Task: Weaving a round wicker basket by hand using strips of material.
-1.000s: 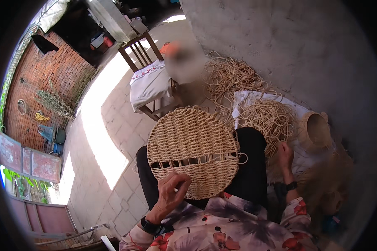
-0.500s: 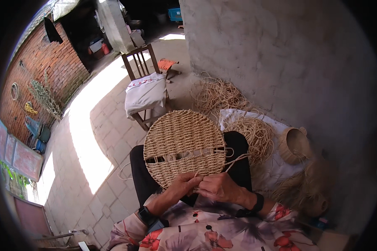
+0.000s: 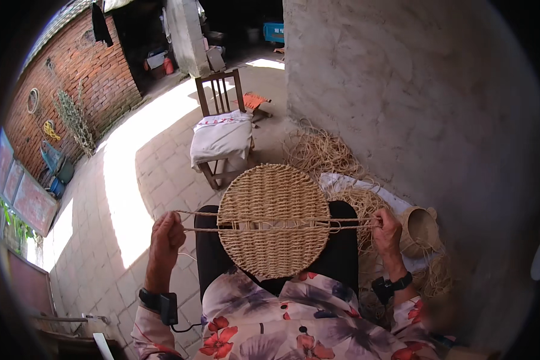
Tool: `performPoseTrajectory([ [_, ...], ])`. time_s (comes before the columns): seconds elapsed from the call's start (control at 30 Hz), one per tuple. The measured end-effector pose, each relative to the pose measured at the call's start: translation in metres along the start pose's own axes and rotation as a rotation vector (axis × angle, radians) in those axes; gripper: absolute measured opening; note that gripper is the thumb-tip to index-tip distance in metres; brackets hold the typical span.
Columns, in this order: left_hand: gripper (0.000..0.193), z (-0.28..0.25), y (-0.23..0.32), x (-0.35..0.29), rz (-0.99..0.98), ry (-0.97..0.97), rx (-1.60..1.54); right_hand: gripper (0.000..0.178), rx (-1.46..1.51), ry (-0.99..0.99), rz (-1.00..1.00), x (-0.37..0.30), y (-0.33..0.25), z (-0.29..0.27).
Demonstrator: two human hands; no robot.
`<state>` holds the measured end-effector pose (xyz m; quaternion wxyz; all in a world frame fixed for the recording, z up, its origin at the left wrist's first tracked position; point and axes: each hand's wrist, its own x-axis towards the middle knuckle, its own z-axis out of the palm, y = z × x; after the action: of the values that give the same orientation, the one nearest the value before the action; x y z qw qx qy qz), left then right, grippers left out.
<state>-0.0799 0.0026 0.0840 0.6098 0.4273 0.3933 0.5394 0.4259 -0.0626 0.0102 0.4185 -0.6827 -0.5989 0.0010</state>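
Observation:
A round woven straw mat (image 3: 273, 195) lies across my lap, with an open slot running side to side just below its middle. Two strands of straw cord (image 3: 201, 230) stretch taut over it at the slot. My left hand (image 3: 168, 235), a fist out past the mat's left side, grips one end of the strands. On the opposite side my right hand (image 3: 387, 231) pinches the other end. Both hands are apart from the mat. How the strands run inside the fists is hidden.
Heaps of loose straw cord (image 3: 327, 150) lie on the floor at right, partly on a white cloth, beside a woven basket (image 3: 421, 227). Ahead stands a wooden chair (image 3: 222, 129) with a cloth on its seat, near a small orange stool (image 3: 254, 102). A grey wall (image 3: 402, 90) rises at right.
My hands have left the mat's near edge, where they were together, and spread wide to either side. Cord now stretches between them across the mat. The view has shifted slightly.

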Motion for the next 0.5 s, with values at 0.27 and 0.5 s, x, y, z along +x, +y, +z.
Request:
performPoseTrajectory([
  [0.27,0.024,-0.151,0.055,-0.006,0.201,0.346,0.255,0.005,-0.107,0.065,-0.081,0.023,0.037,0.025],
  [0.5,0.026,-0.088,0.072,0.012,0.195,0.221,0.418,0.022,0.673,0.154,0.449,0.098,0.034,-0.036],
])
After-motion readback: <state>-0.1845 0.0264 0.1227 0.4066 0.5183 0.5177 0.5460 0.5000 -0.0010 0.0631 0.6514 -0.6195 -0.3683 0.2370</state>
